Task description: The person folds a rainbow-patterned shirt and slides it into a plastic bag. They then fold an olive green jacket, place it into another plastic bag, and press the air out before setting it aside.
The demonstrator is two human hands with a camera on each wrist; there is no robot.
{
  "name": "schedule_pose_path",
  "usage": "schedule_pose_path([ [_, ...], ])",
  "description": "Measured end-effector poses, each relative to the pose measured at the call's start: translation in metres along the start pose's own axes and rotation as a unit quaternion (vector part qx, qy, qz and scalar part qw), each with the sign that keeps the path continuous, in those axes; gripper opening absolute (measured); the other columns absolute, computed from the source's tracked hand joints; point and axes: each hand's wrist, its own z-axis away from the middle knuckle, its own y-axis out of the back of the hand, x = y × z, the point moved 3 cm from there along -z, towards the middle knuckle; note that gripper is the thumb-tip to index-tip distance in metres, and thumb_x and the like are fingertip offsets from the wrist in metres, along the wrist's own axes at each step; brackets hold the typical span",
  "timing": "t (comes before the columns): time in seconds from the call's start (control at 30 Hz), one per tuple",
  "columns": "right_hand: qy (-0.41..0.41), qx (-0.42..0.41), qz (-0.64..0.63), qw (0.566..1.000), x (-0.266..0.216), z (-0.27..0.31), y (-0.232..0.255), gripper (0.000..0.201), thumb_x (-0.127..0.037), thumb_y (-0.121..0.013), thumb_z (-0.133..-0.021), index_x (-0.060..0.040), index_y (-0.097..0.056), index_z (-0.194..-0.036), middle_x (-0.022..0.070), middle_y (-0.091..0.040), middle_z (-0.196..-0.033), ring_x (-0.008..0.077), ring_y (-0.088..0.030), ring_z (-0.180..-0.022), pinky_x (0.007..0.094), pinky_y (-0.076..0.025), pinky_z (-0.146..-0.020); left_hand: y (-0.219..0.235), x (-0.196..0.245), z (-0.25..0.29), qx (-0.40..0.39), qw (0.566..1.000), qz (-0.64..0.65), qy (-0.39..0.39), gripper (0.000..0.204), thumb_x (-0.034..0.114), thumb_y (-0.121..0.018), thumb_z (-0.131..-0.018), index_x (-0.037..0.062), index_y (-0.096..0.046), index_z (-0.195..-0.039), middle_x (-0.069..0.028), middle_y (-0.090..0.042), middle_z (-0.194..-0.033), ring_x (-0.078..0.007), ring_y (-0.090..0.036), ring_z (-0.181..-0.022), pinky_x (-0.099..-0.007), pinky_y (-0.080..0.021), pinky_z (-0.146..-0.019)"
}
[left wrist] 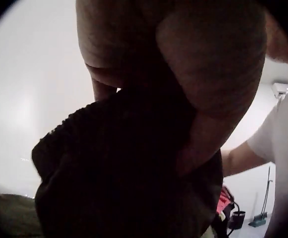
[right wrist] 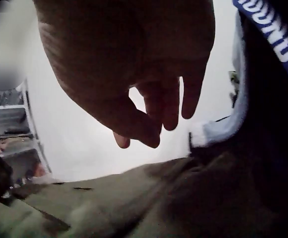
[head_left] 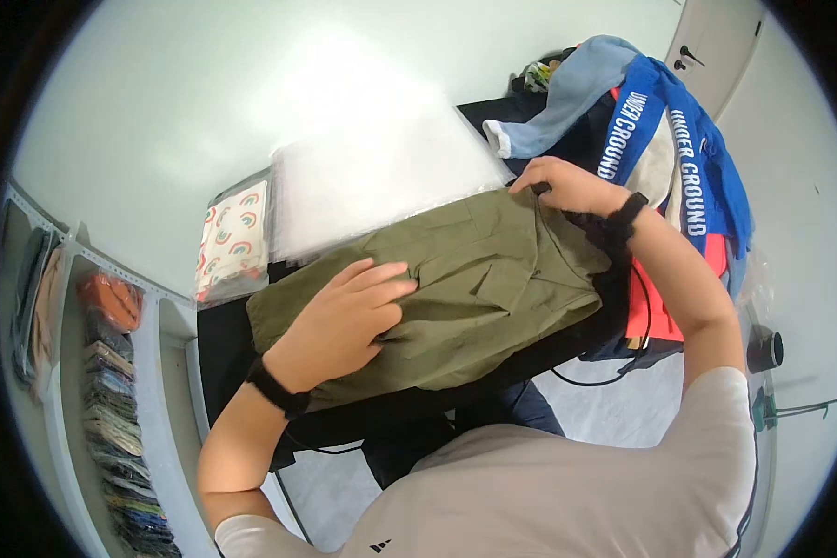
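Olive green cargo pants (head_left: 456,251) with a pocket flap lie spread over a black table (head_left: 335,423). My left hand (head_left: 349,312) is on their left part, fingers over the top of the cloth. In the left wrist view dark, bunched cloth (left wrist: 109,163) with a puckered edge rises into that palm, between thumb and fingers, hiding most of the fingers. My right hand (head_left: 572,186) is at the pants' far right corner. In the right wrist view its fingers (right wrist: 169,116) hang loosely bent above the cloth, with nothing visible between them.
Clear plastic bags (head_left: 391,177) lie behind the pants, beside a bagged rainbow-print garment (head_left: 234,237). At the right are piled clothes, with a blue lettered garment (head_left: 656,121) on top. Shelves (head_left: 130,409) of bagged clothes stand at the left. A black cable (head_left: 591,383) hangs near the table's front edge.
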Motion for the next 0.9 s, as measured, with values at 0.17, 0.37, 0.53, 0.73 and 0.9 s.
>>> schedule_pose_path([
  [0.17,-0.071,-0.024,0.001,0.997,0.041,-0.002,-0.013,0.054,0.01,-0.057,-0.061,-0.0132,-0.067,-0.109,0.0114,-0.055,-0.115,0.0294,-0.047,-0.113,0.0335,-0.035,-0.101,0.037,0.004,0.025,0.041,0.986,0.041,0.156,0.027,0.01,-0.074,-0.066,0.004,-0.054,-0.082,-0.0086,-0.057,-0.083,-0.0243,-0.056,-0.074,-0.0349,-0.043,-0.068],
  [0.37,-0.091,-0.074,-0.17,0.979,0.086,-0.009,-0.037,0.048,0.005,-0.055,-0.064,-0.0053,-0.064,-0.11,0.0119,-0.051,-0.121,0.0269,-0.046,-0.115,0.0323,-0.033,-0.103,0.037,-0.058,0.071,0.245,0.829,0.385,0.325,0.04,0.009,-0.072,-0.075,0.004,-0.051,-0.107,-0.0015,-0.056,-0.09,-0.011,-0.052,-0.082,-0.0229,-0.041,-0.075],
  [0.53,-0.17,-0.061,-0.238,0.954,0.096,-0.009,-0.04,0.028,-0.011,-0.06,-0.079,-0.0002,-0.064,-0.105,0.0102,-0.052,-0.118,0.0232,-0.051,-0.105,0.0314,-0.041,-0.091,-0.02,-0.12,0.13,0.221,0.735,0.418,0.486,0.044,0.012,-0.067,-0.082,0.0043,-0.047,-0.121,-0.005,-0.059,-0.1,-0.0114,-0.055,-0.087,-0.0233,-0.043,-0.075],
  [0.73,-0.128,-0.05,-0.063,0.988,0.09,-0.019,-0.042,0.032,-0.029,-0.063,-0.085,-0.001,-0.067,-0.1,0.016,-0.058,-0.11,0.0259,-0.054,-0.102,0.0334,-0.041,-0.091,-0.03,-0.108,0.133,0.204,0.71,0.487,0.465,0.053,0.012,-0.063,-0.084,0.0031,-0.04,-0.131,-0.0106,-0.059,-0.106,-0.0155,-0.056,-0.093,-0.0245,-0.045,-0.075],
  [0.9,-0.15,-0.059,-0.045,0.986,0.092,-0.029,-0.045,0.032,-0.028,-0.064,-0.084,0.0011,-0.068,-0.096,0.0176,-0.062,-0.1,0.0287,-0.058,-0.095,0.0359,-0.044,-0.084,-0.027,-0.109,0.139,0.277,0.655,0.511,0.484,0.054,0.009,-0.064,-0.083,0.0008,-0.04,-0.131,-0.0114,-0.059,-0.106,-0.0166,-0.057,-0.095,-0.0265,-0.046,-0.078],
])
